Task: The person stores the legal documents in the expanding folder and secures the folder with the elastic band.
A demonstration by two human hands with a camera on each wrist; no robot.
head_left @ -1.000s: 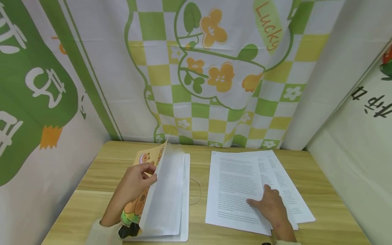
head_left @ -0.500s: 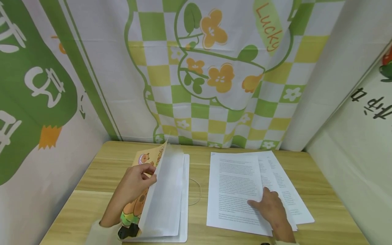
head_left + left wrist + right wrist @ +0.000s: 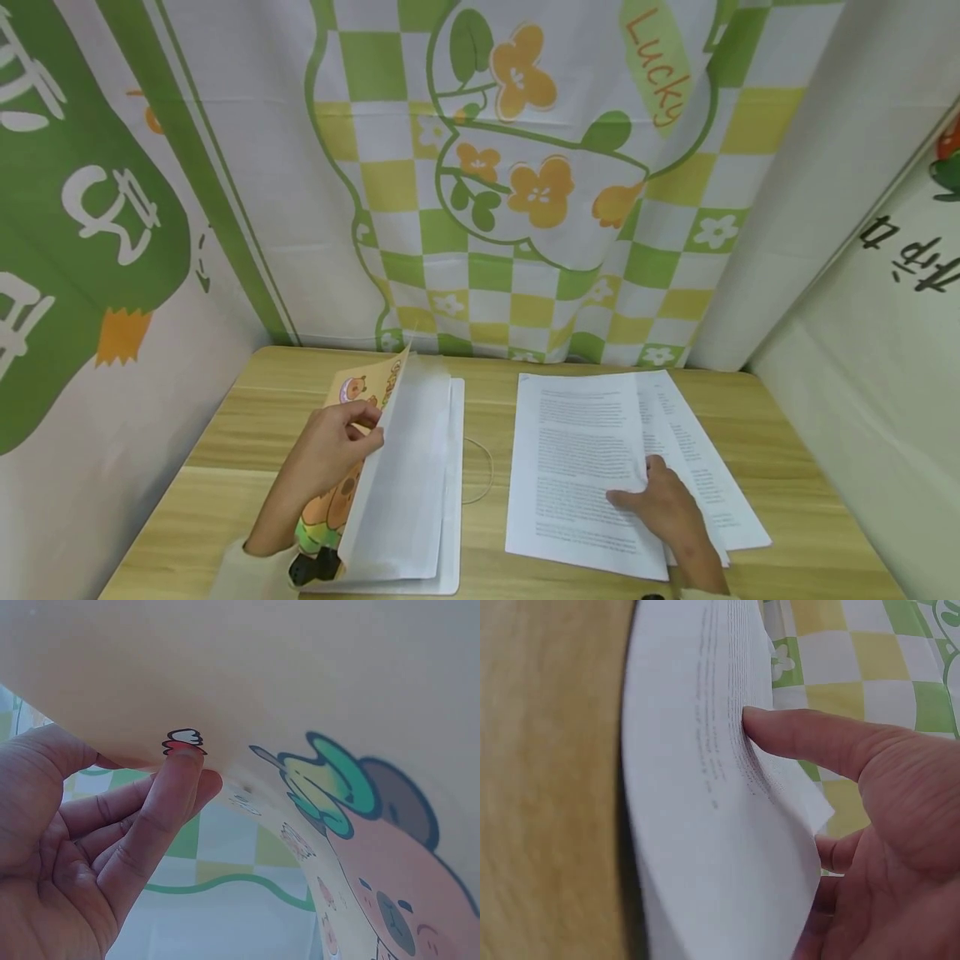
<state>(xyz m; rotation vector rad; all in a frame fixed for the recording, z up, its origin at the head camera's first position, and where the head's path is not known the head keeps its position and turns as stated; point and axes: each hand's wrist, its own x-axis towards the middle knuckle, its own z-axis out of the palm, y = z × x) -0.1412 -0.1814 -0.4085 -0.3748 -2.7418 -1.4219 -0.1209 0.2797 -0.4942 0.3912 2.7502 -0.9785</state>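
My left hand pinches the free edge of the orange cartoon-printed cover of a file folder, between thumb and fingers. The cover stands partly raised, with white pages or sleeves showing to its right. In the left wrist view, the fingers press against the cover's edge. My right hand holds the right edge of a printed sheet of paper. Its thumb lies on the printed face, while the other fingers are partly hidden behind the bent sheet.
More printed sheets lie fanned out to the right, under the held one. A thin elastic loop sticks out from the folder's right side onto the wooden table. A checkered curtain hangs along the table's back edge.
The top sheet's right edge has shifted slightly right and now bends up a little at my right hand. My left hand and the folder cover have stayed in place.
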